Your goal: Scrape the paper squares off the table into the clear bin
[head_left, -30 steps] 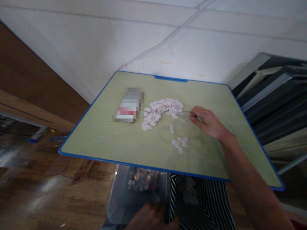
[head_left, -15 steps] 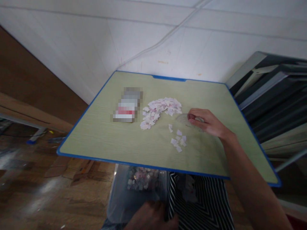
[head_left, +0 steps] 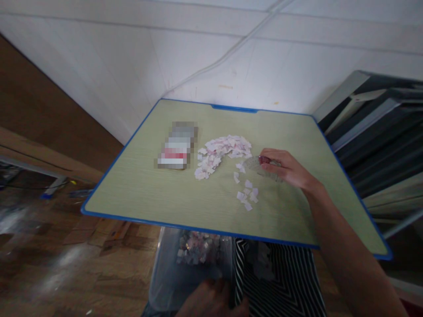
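Note:
My right hand (head_left: 282, 166) is closed on a clear, ridged, rounded piece (head_left: 251, 164) with a dark red part beneath the fingers; its exact kind is not plain. The piece's left edge is against the tabletop, close to a few small paper scraps (head_left: 240, 167). A curved heap of pinkish-white paper scraps (head_left: 228, 144) lies left of it, and several loose scraps (head_left: 247, 193) lie nearer to me. Low in view, my left hand (head_left: 209, 300) has its fingers curled over the near side of a clear plastic bin (head_left: 158, 281); what they grip is hidden.
The pale green folding table (head_left: 148, 193) has a blue rim and meets the white wall (head_left: 198, 53). A pixelated flat item (head_left: 175, 149) lies on its left part. Small scraps (head_left: 200, 248) fill part of the bin. Dark folded panels (head_left: 370, 127) lean at the right; striped cloth (head_left: 284, 281) covers my lap.
The clear piece was blurred and now shows sharply at about the same place. A scrap now shows at its left edge. My left hand stays by the bin.

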A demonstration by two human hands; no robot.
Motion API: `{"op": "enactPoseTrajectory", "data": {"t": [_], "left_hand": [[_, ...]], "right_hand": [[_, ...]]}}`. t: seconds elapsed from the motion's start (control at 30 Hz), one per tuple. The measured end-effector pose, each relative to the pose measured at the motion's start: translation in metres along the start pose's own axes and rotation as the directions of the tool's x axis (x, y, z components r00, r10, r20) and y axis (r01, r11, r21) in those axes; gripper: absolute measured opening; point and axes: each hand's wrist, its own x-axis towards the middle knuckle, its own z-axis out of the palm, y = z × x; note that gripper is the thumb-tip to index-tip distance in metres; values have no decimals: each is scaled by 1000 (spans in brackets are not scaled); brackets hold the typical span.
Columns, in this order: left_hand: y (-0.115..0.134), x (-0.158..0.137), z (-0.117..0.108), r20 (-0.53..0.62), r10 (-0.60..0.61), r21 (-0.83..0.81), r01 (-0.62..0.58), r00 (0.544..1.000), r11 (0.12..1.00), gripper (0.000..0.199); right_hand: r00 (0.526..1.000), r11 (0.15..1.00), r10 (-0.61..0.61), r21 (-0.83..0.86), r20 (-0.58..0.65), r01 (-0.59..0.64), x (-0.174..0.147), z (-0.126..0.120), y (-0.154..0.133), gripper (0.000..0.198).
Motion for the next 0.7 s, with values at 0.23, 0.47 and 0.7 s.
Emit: {"op": "enactPoseTrajectory", "data": {"t": [0.23, 0.47, 0.7], "left_hand": [[1, -4, 3, 14, 4, -9, -4, 1000, 1000, 42], [0, -4, 2, 4, 23, 19, -23, 1000, 1000, 41], [0, -4, 6, 11, 5, -14, -5, 1000, 1000, 51]], "right_hand": [[998, 1000, 2, 17, 68, -3, -1, 0, 1, 28], [999, 998, 44, -38, 10, -44, -4, -6, -1, 27], [996, 979, 79, -183, -46, -86, -4, -4, 0, 23]]}}
